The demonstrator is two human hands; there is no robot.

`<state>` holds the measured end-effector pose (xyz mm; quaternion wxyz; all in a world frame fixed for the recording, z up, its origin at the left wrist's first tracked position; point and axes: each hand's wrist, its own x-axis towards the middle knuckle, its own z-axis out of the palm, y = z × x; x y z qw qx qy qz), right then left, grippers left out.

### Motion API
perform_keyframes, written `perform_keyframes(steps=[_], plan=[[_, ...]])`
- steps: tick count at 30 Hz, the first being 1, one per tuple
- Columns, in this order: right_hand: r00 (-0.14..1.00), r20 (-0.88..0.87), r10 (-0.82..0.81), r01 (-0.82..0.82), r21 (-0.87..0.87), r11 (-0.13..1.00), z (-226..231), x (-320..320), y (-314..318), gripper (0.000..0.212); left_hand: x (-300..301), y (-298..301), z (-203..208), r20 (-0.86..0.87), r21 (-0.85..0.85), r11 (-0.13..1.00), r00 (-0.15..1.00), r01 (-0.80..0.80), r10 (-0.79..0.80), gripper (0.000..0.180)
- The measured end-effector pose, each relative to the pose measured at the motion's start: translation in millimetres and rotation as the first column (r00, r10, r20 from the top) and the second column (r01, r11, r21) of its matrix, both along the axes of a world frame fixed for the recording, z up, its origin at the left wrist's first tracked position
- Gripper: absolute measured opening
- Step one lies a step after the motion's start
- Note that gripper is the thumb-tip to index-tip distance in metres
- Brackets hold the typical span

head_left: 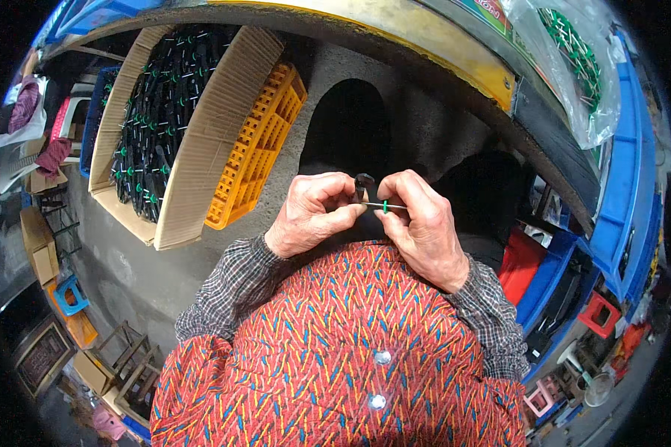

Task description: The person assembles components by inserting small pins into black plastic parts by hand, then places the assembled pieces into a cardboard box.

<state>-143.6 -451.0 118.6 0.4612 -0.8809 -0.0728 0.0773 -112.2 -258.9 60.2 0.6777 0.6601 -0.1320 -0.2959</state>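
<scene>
Green-ringed pin [376, 205], R hand [423, 221] grip pinched on it, L hand [319, 210] pinching blk part [364, 182], both curled

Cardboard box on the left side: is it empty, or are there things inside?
Not empty: black pieces with green and white parts crowd between the tall walls of the cardboard box.

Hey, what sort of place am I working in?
Probably a small workshop or assembly space: there's an open brown cardboard box packed with black parts with green bits, a clear plastic bag of slender green-and-white pieces, and an orange-yellow slotted plastic crate.
</scene>
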Motion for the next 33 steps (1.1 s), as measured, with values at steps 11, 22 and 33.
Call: perform_keyframes(steps=[11,22,33], plan=[[0.994,-0.101,-0.042,0.047,0.045,0.998,0.5,-6.7,-13.9,0.019,2.5,-2.0,1.8,0.091,0.028,0.999,0.995,0.037,-0.040,0.009],[0.808,-0.578,-0.116,0.448,0.474,0.758,-0.1,-16.0,-26.1,0.012,3.8,-14.5,17.6,0.080,-0.034,0.999,0.997,0.006,-0.004,0.017],[0.812,-0.571,-0.118,0.461,0.504,0.730,-15.4,-27.6,-38.6,0.023,-6.9,-27.0,17.8,0.194,-0.040,0.995,0.976,-0.088,0.094,0.014]])
